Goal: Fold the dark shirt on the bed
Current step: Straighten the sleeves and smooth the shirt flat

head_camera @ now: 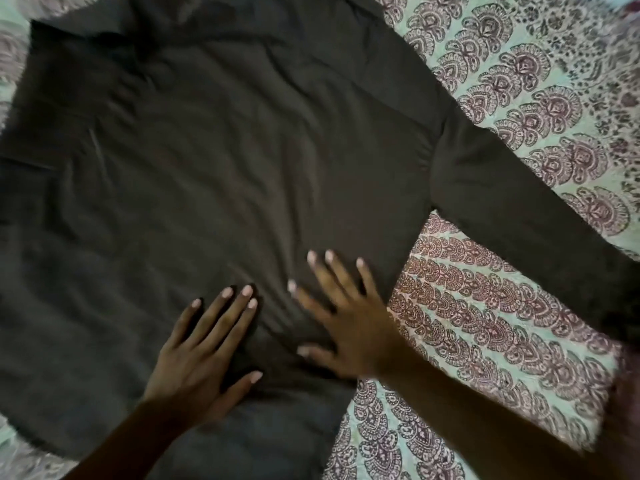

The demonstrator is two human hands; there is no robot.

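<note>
The dark shirt [214, 174] is lying flat across the bed [519, 323], soft matte fabric with shallow wrinkles all over. One long sleeve [519, 216] runs out to the right and gets cut off at the edge. The collar end up top is shadowy and hard to read. The bedspread is pale green with rows of maroon paisley-ish prints. Both hands are palm-down on the lower part of the shirt, fingers spread: left hand [201, 362], right hand [349, 327], slightly blurred.
</note>
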